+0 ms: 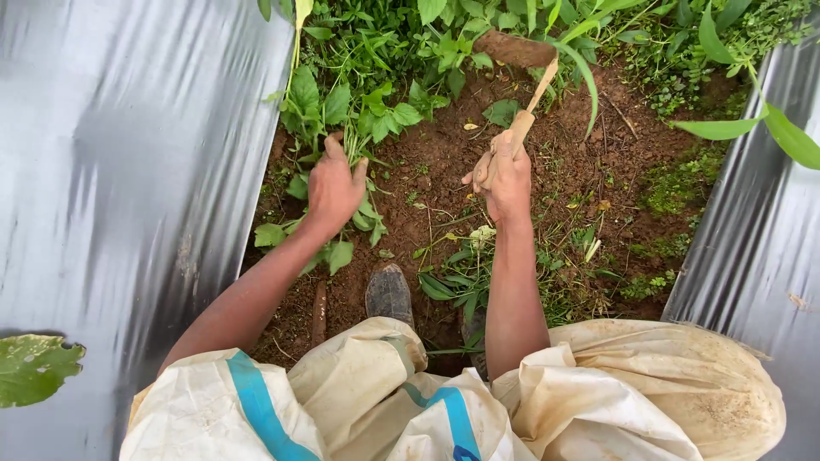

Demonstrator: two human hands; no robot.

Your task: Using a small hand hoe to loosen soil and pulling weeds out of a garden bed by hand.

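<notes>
Nearest the camera: cream sacking (pixel 598 384) with blue straps (pixel 256 401) bunched across the person's lap or waist, soiled in places. Just beyond it one dark boot (pixel 389 293) planted on bare brown soil (pixel 547 171); a second foot only partly seen beside the right forearm.

Both arms reach forward over a soil strip that runs between two sheets of silver plastic mulch (pixel 128 171), one on each side. A single green leaf (pixel 34 367) lies on the left sheet near the bottom edge.

Left hand (pixel 335 186): grip pressed together around the stems of a leafy weed (pixel 329 107), fingers wrapped at the base of the clump, knuckles up. The weed stands upright at the left edge of the soil strip, right beside the left sheet; more of its leaves spread below the wrist.

Right hand (pixel 504 175): grip pinching the lower end of a wooden handle, fist tight. The hoe (pixel 517 51) rises up and away from the hand, tilted right; its dark, earth-caked blade sits at the far end, over the green growth at the top of the strip. Cannot tell whether the blade touches the ground.

Cut grass and loose leaves (pixel 453 273) scattered on the soil between the hands and boot. Farther off, dense green weeds (pixel 410 34) cover the strip
</notes>
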